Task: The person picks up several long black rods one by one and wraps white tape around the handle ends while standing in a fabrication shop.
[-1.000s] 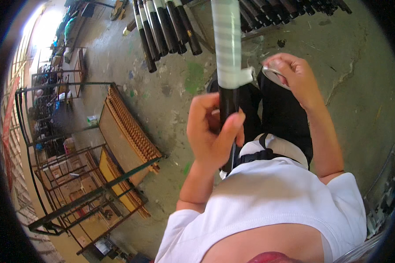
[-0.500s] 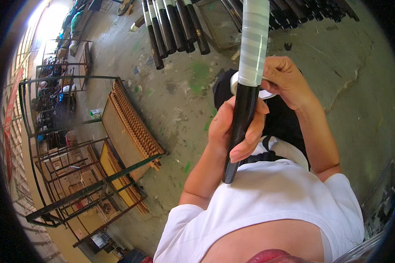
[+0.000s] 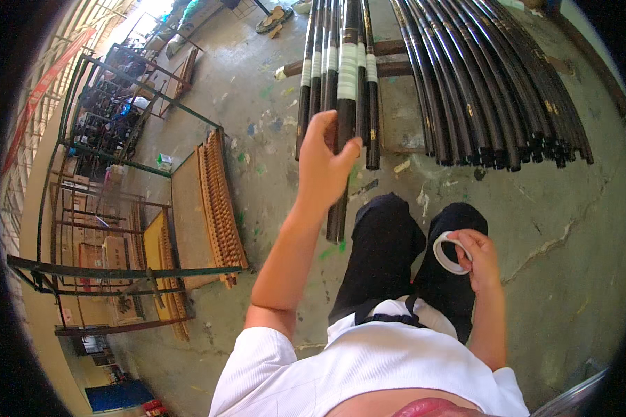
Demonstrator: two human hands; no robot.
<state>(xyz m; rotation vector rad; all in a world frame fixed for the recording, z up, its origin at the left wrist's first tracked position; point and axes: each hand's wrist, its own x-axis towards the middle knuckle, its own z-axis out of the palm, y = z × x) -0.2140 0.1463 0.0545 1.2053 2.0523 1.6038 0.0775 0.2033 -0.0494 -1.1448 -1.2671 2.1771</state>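
Note:
My left hand (image 3: pixel 325 167) reaches forward, its fingers and thumb around a black pole (image 3: pixel 338 212) with a white-wrapped band. The pole's near end sticks out toward me below the hand. Its far part lies among a row of similar black poles (image 3: pixel 316 97), which also carry white bands. In my right hand (image 3: pixel 483 257), low over my knee, a roll of white tape (image 3: pixel 439 253) is pinched by its ring. No tape strip can be seen running from the roll to the pole.
Many black poles (image 3: pixel 466 90) lie side by side at the front right, beside the banded row. A wooden bar (image 3: pixel 389 68) passes beneath the banded poles. On the left stands a dark metal rack (image 3: pixel 125 267) with brown rods (image 3: pixel 219 201) on a board.
The banded pole has moved away from my chest to the banded row, with my left hand on it. My right hand has come down and away from the pole with the tape roll.

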